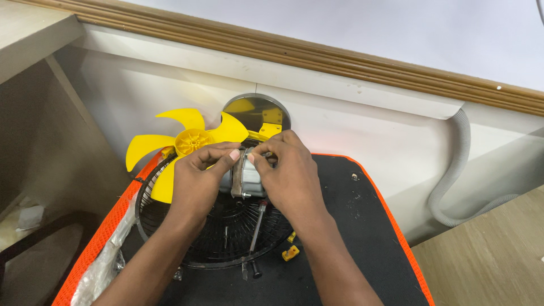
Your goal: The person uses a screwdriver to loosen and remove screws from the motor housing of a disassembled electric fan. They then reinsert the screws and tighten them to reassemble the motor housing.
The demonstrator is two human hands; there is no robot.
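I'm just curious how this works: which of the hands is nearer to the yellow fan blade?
The left. The left hand lies right beside the yellow fan blade, overlapping its lower blades, while the right hand sits farther off, on the other side of the grey motor.

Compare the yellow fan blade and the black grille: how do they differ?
The fan blade is bright yellow solid plastic with broad curved vanes; the grille is black, made of thin open wires. The blade stands tilted behind the left hand; the grille lies flat on the mat under both hands. Both are round.
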